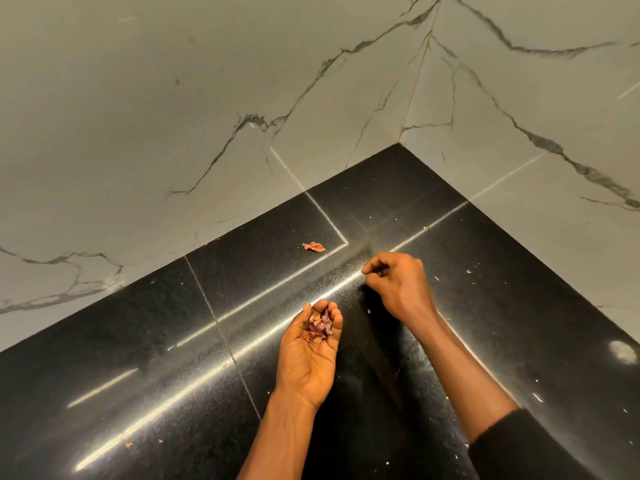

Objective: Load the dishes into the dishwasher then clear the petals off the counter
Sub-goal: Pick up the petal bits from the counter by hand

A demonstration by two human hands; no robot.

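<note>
Left hand (311, 355) cups dried pink petals (320, 325), fingers curled; right hand (398, 282) fingertips pinched — contents unclear. Best: pinch crumpled pink petal (313, 247), frame centre — keep cup level.

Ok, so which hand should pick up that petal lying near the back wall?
Right. The left hand is palm up, cupping the gathered petals, so reaching risks spilling them. The right hand shows no load, and its fingers point toward the loose petal.
</note>
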